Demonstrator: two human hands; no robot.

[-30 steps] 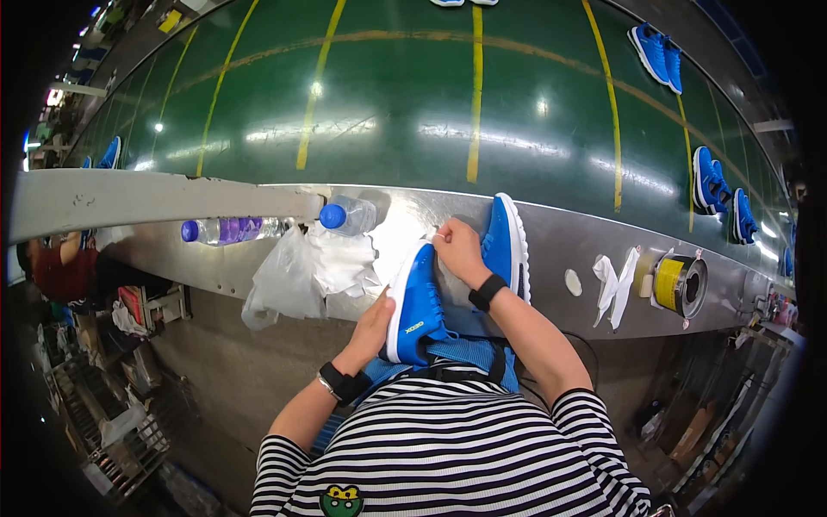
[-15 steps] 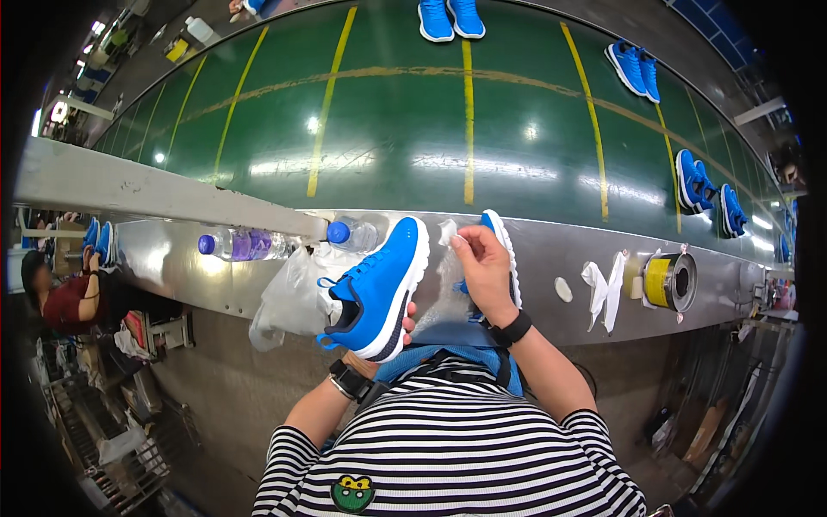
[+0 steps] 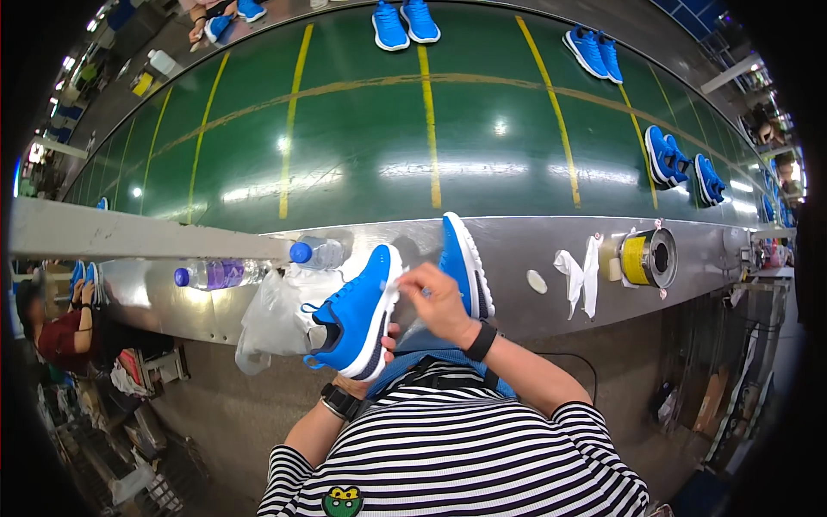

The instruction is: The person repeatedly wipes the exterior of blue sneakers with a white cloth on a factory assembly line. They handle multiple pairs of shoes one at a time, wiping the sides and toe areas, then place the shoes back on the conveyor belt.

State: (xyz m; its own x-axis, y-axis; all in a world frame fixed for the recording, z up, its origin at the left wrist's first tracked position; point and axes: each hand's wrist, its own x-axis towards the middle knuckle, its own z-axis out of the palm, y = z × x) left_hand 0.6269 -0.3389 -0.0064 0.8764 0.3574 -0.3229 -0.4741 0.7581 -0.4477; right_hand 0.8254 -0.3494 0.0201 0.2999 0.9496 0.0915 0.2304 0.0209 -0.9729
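Head view: hands [image 3: 441,302] grip mesh shoe [image 3: 356,312].

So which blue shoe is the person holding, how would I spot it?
Find the shiny metal ledge along the near edge of the green belt. Just in front of it, the left hand holds up a blue shoe. It is the only one lifted and tipped on its side; its twin rests on the ledge.

Shoe factory: green conveyor belt [image 3: 362,164], blue shoes [image 3: 405,21]
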